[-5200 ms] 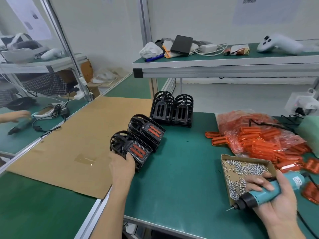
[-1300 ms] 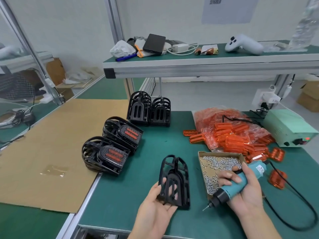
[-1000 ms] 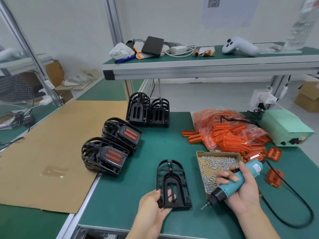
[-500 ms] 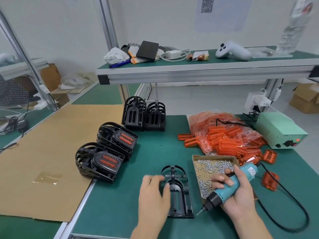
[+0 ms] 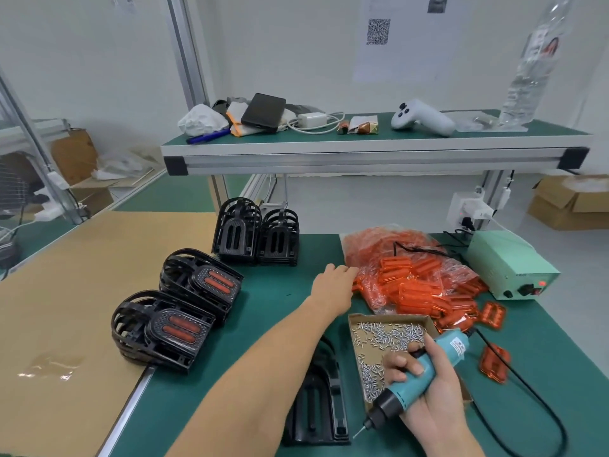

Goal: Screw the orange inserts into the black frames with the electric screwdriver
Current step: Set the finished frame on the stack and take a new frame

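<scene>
The forearm hides half the slotted black frame. Left hand, grip released, reaches glossy orange inserts; right hand clenches the teal electric screwdriver.

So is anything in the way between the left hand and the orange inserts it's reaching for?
Nothing visible. The left hand is at the near edge of the orange inserts, only bare green mat beneath; whether it touches them is unclear.

bright, even light from overhead, soft shadows; glare on the tape, edges bowed, picture slightly soft.
</scene>
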A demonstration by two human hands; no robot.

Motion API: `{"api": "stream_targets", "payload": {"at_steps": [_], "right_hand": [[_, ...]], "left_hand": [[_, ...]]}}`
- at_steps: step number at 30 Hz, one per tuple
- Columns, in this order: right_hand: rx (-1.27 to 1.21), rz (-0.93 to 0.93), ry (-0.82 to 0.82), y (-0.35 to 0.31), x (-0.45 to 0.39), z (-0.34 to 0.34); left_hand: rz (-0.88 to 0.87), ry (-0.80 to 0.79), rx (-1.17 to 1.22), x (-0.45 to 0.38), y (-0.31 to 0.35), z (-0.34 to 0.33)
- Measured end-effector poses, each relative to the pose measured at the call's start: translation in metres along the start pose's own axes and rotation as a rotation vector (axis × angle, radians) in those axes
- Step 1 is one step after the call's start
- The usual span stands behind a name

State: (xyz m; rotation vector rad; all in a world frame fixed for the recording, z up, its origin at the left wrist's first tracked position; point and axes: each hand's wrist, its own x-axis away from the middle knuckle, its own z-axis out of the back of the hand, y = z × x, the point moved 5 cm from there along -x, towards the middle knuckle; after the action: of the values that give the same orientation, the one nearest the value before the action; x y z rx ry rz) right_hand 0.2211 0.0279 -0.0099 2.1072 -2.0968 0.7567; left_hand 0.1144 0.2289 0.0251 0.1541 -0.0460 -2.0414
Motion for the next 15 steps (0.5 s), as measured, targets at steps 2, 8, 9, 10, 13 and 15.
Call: {"api": "stream_targets", "payload": {"at_steps": [2,8,9,10,13,15], "right_hand": [[0.004,-0.004,0.006,0.000,0.001,0.000],[-0.001,-0.008,0.000,0.001,0.001,0.002],[0.004,-0.003,-0.006,0.001,0.001,0.002],[0.009,0.005,-0.007,0.001,0.000,0.002],[0.027,0.025,-0.008,0.000,-0.001,0.003],[0.038,0.029,-0.018,0.001,-0.002,0.003]], "left_hand": [[-0.015,-0.002,-0.132,-0.005,-0.002,-0.005],[0.008,0.062,0.051,0.010,-0.005,-0.003],[0.044,0.110,0.139,0.018,-0.007,0.004],[0.097,0.157,0.247,0.028,-0.011,0.010],[0.264,0.234,0.591,0.068,-0.027,0.025],[0.337,0.244,0.745,0.101,-0.037,0.032]]}}
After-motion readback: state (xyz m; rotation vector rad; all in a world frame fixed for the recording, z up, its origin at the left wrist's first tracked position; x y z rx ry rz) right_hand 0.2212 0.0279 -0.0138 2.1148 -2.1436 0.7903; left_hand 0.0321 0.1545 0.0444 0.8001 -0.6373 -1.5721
